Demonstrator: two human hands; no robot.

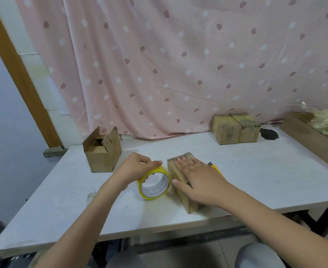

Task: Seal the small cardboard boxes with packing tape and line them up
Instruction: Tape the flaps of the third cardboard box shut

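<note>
Cardboard of a plain brown kind makes up the small closed box (180,182) lying near the front edge of the white worktop (256,175); dark printed marks are seen on its top and side, too blurred to be read. The right hand (196,178) is laid flat on top of this box, its fingers (182,162) straight and spread, pressing down with nothing gripped. Touching the box's left side, a roll of yellow packing tape (154,183) stands on its edge with its white core facing the camera; faint print inside the core cannot be read. The left hand (138,167) is curled over the top of the roll, and the roll is held by it. Just behind the right hand, on the far right side of the box, part of a yellow tool (215,168) is seen, mostly hidden.

Left of the closed box and further back, an open brown cardboard box (102,151) stands with its flaps raised. Well behind the closed box to the right, two sealed brown boxes (236,128) are set touching side by side near the curtain, with smudged dark print on their fronts. The worktop is scuffed and carries a dark patch (269,134) beside that pair. A pink curtain (178,64) patterned with leaves and white spots hangs behind the worktop, and a brown wooden frame (18,74) runs along its left.
</note>
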